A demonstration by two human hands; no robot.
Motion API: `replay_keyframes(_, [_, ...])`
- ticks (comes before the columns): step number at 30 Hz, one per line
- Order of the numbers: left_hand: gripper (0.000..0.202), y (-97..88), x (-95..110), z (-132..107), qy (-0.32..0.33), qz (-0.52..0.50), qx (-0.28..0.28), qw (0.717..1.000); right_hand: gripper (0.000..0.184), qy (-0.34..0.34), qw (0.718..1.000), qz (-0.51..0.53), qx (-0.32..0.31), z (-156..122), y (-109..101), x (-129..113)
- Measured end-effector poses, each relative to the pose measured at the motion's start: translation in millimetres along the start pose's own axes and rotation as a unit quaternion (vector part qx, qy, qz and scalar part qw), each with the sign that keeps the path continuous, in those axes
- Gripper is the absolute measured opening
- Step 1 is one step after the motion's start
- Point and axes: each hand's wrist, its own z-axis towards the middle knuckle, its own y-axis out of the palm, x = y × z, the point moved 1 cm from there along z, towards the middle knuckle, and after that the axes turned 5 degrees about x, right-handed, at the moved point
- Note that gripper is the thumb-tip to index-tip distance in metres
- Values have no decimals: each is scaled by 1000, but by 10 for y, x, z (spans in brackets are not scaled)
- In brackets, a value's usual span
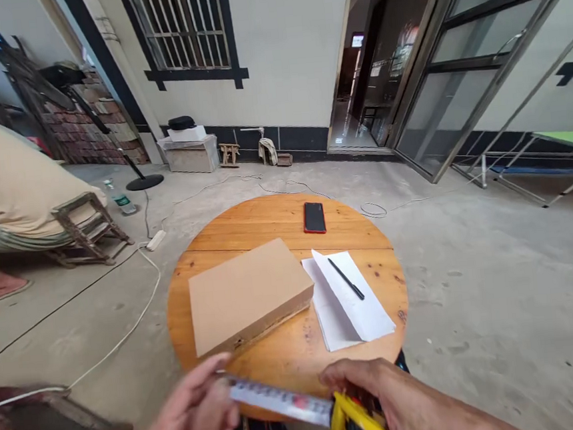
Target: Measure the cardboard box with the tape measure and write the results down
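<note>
My right hand (382, 390) grips the yellow and black case of a tape measure (352, 423) at the near edge of the round table. A short length of its white blade (277, 400) is drawn out to the left. The blade's free end is pinched between the thumb and fingers of my left hand (196, 413), which is somewhat blurred. Just beyond my left hand lies a flat brown cardboard box (251, 295), apart from the tape. White paper sheets (349, 303) rest right of the box, with a black pen (346, 279) on top.
A dark phone with a red edge (313, 217) lies at the far side of the wooden table (261, 217). On the left a person (17, 178) sits by a small wooden stool (92, 229). A white cable (139, 315) and a bottle (120, 197) are on the floor.
</note>
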Motion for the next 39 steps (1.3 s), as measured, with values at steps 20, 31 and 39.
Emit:
replay_keyframes(20, [36, -46, -545, 78, 200, 126, 92, 967, 56, -419, 835, -356, 18, 1703, -88, -1138])
replay_keyframes(31, [70, 190, -998, 229, 88, 141, 26, 986, 56, -145, 946, -175, 232, 1325, -387, -534])
replay_keyframes(39, [71, 106, -854, 966, 40, 126, 34, 991, 52, -184, 969, 34, 159, 1533, -259, -482])
